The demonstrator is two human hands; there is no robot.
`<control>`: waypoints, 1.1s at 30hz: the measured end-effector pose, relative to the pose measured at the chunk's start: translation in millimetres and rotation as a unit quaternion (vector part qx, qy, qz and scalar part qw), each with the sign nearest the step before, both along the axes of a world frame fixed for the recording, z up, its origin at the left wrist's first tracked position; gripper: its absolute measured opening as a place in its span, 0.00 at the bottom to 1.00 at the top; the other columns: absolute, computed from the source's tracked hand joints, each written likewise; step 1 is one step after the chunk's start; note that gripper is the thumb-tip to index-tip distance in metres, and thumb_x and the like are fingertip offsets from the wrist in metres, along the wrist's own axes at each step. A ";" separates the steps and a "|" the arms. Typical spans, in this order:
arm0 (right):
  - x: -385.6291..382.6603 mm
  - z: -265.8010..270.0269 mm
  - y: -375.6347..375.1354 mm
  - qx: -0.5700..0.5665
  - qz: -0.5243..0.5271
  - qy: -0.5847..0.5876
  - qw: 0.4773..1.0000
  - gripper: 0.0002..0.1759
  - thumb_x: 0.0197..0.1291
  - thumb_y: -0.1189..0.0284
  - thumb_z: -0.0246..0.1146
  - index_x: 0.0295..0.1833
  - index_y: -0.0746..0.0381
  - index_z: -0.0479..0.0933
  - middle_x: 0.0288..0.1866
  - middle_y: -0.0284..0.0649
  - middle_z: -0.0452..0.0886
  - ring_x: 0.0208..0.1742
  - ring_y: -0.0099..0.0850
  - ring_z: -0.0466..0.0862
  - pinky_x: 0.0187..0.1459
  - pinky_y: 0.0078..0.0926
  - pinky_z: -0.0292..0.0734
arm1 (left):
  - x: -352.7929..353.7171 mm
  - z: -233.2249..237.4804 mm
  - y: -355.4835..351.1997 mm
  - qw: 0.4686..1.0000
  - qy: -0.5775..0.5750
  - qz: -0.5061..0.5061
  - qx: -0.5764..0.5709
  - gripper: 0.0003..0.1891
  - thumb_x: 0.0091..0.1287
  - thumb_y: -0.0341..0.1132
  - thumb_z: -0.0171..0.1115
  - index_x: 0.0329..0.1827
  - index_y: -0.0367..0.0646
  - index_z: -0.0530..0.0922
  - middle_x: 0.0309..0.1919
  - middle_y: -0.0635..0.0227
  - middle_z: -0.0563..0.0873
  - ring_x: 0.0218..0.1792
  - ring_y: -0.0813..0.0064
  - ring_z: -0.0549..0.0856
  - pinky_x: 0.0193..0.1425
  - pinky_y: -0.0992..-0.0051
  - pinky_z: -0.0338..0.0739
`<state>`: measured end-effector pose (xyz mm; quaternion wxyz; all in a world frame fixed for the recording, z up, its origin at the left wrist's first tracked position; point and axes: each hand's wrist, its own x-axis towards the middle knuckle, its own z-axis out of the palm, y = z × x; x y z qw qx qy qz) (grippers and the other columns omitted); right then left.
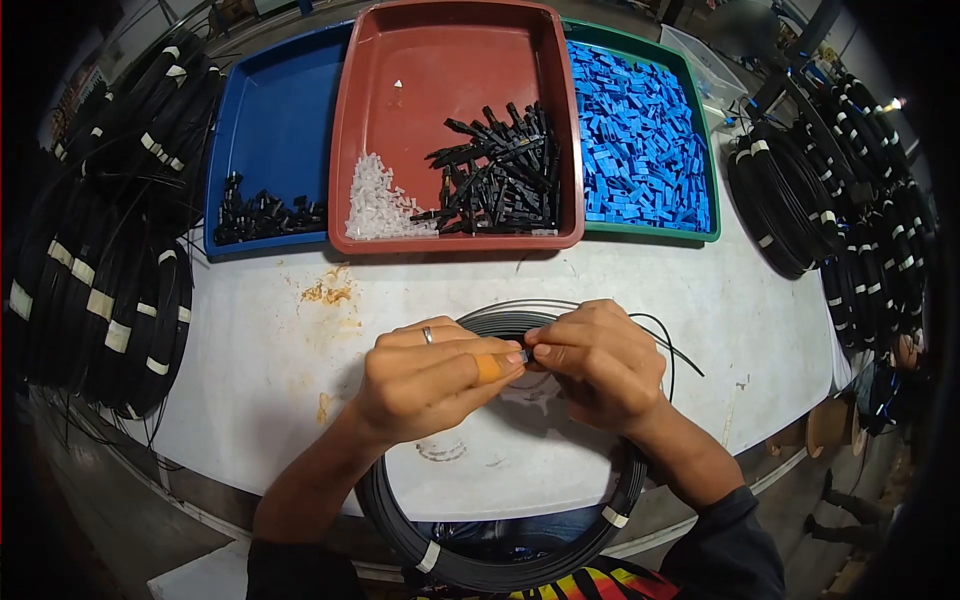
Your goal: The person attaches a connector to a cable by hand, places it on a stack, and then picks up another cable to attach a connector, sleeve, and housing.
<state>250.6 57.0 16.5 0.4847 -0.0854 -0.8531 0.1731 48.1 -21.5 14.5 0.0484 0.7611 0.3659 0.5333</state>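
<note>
Head view: left hand [435, 375] and right hand [605, 365] meet at frame centre, both grips pinched at fingertips on small pale part [525, 355], mostly hidden, above coil of black cable [480, 575]. Sound handling, likely: pinch close, keep part aligned, press evenly. White surface [270, 400], stained left of centre; blue tray [280, 110], red tray [450, 60], green tray [708, 150] across top of frame; further cable coils [780, 205] at left and right edges.

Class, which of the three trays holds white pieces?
The red middle tray: white pieces lie beside its black parts. The blue tray shows dark bits, the green tray blue clips.
</note>
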 end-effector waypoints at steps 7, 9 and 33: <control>2.7 6.9 -0.8 0.180 -0.015 -0.003 0.984 0.10 0.44 0.78 0.74 0.32 0.69 0.83 0.37 0.47 0.88 0.35 0.38 0.86 0.32 0.33 0.79 | -1.0 -2.4 -2.4 0.986 -0.108 -0.051 -0.117 0.09 0.54 0.22 0.81 0.36 0.36 0.89 0.32 0.60 0.94 0.32 0.70 0.94 0.37 0.76 0.87; 0.9 5.4 0.2 0.153 -0.005 0.007 0.988 0.10 0.44 0.78 0.75 0.33 0.70 0.83 0.37 0.48 0.88 0.34 0.38 0.86 0.32 0.32 0.79 | -1.5 -2.1 -2.7 0.985 -0.116 -0.046 -0.118 0.08 0.55 0.23 0.82 0.34 0.37 0.89 0.31 0.61 0.93 0.32 0.71 0.94 0.37 0.76 0.87; 2.2 -3.2 2.0 -0.057 0.049 -0.053 0.996 0.16 0.39 0.86 0.71 0.38 0.68 0.79 0.41 0.44 0.87 0.39 0.41 0.87 0.40 0.35 0.82 | -3.2 -3.9 1.2 1.000 0.012 -0.012 0.024 0.08 0.53 0.20 0.79 0.26 0.36 0.84 0.30 0.59 0.92 0.26 0.71 0.88 0.34 0.74 0.83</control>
